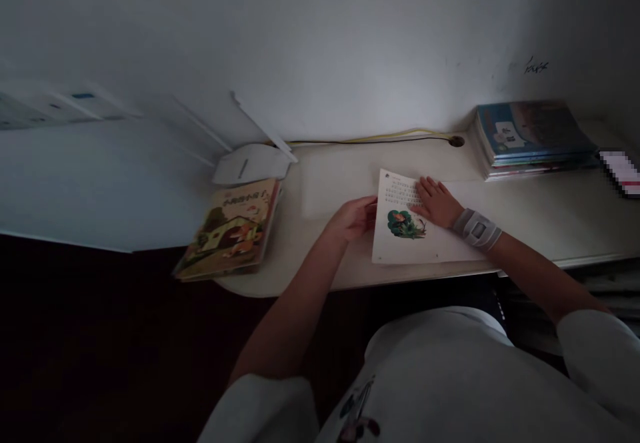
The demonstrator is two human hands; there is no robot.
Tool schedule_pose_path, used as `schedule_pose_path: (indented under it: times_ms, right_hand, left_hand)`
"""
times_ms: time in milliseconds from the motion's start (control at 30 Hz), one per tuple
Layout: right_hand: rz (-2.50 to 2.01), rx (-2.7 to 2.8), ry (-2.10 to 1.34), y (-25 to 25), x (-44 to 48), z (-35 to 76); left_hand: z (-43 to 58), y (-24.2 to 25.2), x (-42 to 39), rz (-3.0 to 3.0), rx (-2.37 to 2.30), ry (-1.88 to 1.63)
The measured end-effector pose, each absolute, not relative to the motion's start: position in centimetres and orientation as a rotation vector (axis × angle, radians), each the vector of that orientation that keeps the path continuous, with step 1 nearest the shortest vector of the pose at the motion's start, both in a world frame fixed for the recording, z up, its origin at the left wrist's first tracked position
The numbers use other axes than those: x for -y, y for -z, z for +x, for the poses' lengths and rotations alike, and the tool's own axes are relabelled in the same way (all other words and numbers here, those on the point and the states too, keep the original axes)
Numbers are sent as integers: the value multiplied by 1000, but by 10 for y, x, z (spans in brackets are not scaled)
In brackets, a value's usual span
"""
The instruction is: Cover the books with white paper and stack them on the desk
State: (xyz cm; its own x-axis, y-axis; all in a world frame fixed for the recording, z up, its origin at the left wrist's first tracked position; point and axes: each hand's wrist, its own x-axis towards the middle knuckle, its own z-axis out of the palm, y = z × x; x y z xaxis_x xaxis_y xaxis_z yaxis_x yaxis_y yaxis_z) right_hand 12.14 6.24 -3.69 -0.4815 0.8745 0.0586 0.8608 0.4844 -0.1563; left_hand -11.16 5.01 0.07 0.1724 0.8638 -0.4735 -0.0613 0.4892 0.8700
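Observation:
An open book (395, 246) lies on the white desk, its page showing printed lines and a green plant picture. At the page's left edge is my left hand (356, 219), its fingers closed on the edge and partly hidden behind it. My right hand (440, 203) rests flat on the page beside the text, fingers stretched out. A grey band with a square face circles my right wrist.
A stack of picture books (235, 229) overhangs the left end of the desk (330, 169). Behind it stands a white router (253, 163) with antennas. A yellow cable (370, 139) runs along the wall to a hole. More books (530, 133) and a phone (620, 169) lie right.

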Motion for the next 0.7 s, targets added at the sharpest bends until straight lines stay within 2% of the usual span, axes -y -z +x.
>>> schedule_pose_path:
  times_ms: [100,267,400,500,600,700]
  right_hand:
    - [-1502,2423,-208,32,-57,123]
    - [-1288,2128,-565,-4,-34,150]
    - [-1266,1813,-665,-28,-22,198]
    - [-1271,1685,-857,-17,-23,232]
    - [-1283,1704,-1006,14,-28,252]
    - [-1385,1851,-816,37,-31,259]
  left_hand:
    - [-97,-12,-53,925,-1206,-807]
    - [-48,-39,-37,1355,-1003,-880]
    - [1,-36,-14,2030,-853,-656]
    - [24,-16,-2,2530,-994,-353]
    - [33,8,3,2698,-1128,-156]
    - [35,25,4,2751,-1154,-90]
